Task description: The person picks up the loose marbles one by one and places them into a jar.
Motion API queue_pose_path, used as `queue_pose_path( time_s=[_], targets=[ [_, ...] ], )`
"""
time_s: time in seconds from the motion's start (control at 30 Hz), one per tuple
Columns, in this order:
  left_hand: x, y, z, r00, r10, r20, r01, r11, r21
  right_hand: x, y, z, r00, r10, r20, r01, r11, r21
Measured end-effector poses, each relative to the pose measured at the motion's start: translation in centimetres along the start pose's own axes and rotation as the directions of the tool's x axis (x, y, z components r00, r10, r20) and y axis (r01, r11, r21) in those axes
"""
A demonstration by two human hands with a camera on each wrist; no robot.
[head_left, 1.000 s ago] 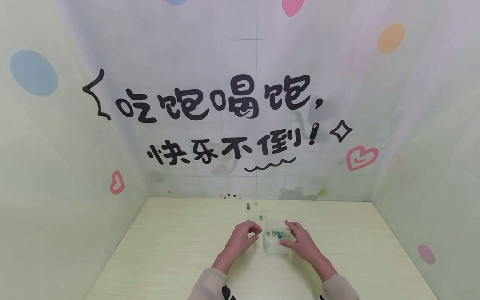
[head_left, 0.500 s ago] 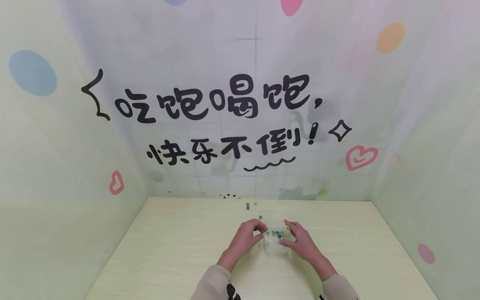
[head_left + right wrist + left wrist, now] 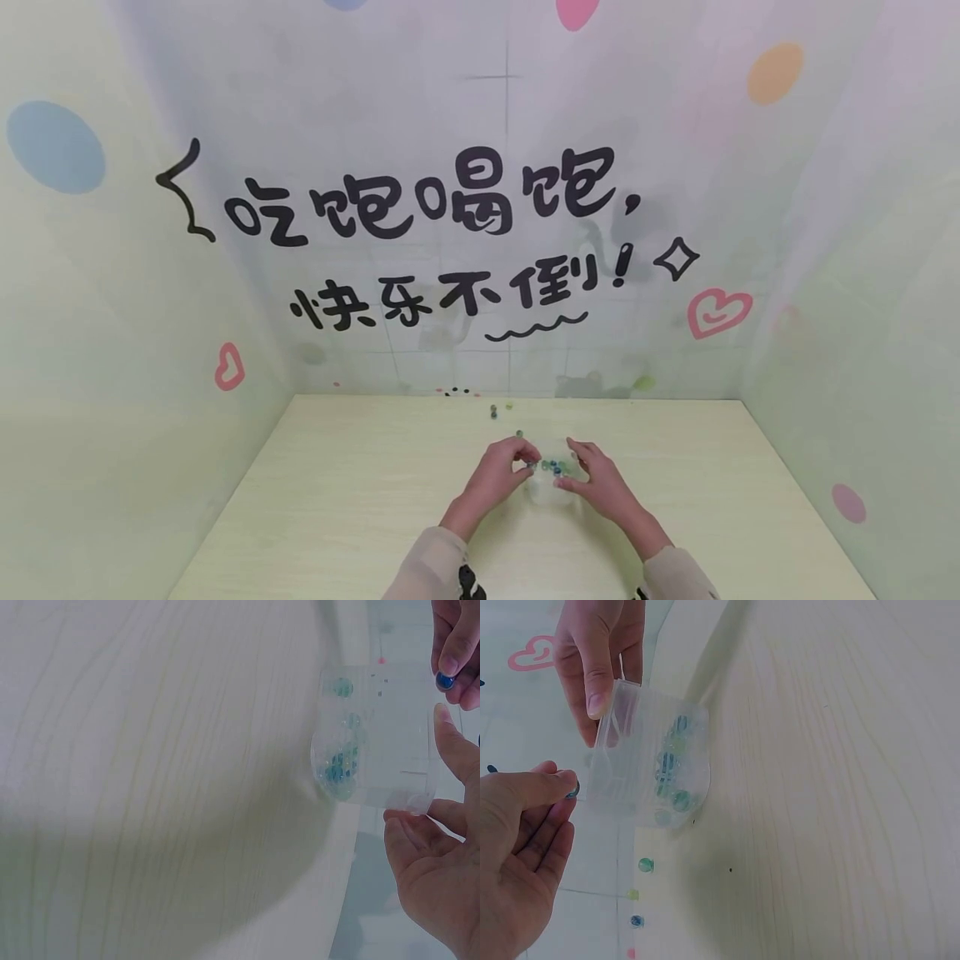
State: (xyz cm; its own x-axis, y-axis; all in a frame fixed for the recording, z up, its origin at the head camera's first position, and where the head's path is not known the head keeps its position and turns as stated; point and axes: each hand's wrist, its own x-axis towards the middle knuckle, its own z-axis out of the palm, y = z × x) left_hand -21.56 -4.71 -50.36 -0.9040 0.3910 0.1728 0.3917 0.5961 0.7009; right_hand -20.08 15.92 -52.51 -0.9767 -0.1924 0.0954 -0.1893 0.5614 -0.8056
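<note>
My left hand [image 3: 493, 479] pinches a dark blue marble [image 3: 445, 681] between thumb and fingertips, at the open rim of a clear plastic box [image 3: 552, 495]. That box stands upright on the table, and my right hand [image 3: 606, 487] holds it by the right side, thumb at the near side and fingers at the far side. Through the box wall, several green and blue marbles [image 3: 666, 765] show on its bottom. In the head view the left fingers partly cover the held marble.
Behind the box lie a green marble [image 3: 646, 865], a dark pair of marbles [image 3: 493, 412] and a yellowish marble [image 3: 509, 406] on the pale wooden table [image 3: 360, 492]. A printed backdrop [image 3: 420, 358] rises along the table's back edge and both sides.
My left hand has moved right with the marble, from beside the box to its left rim. The right hand keeps its hold on the box. The head view has shifted slightly.
</note>
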Motion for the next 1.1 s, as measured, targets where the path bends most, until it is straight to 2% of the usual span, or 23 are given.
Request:
queue_pose_path(
  time_s=[0.53,0.87,1.1],
  targets=[
    [0.2,0.2,0.1,1.0,0.006,0.002,-0.006,1.0,-0.025,0.0,-0.2,0.0,1.0,-0.003,-0.005,0.003,1.0,-0.005],
    [-0.3,-1.0,0.0,0.997,-0.009,-0.079,0.006,0.999,-0.042,0.3,0.0,1.0,0.999,-0.034,-0.006,0.034,0.999,-0.008],
    [-1.3,-2.0,-0.6,0.99,-0.015,-0.143,0.012,1.0,-0.023,0.4,-0.8,2.2,0.998,-0.062,0.005,0.062,0.998,-0.021]
  ],
)
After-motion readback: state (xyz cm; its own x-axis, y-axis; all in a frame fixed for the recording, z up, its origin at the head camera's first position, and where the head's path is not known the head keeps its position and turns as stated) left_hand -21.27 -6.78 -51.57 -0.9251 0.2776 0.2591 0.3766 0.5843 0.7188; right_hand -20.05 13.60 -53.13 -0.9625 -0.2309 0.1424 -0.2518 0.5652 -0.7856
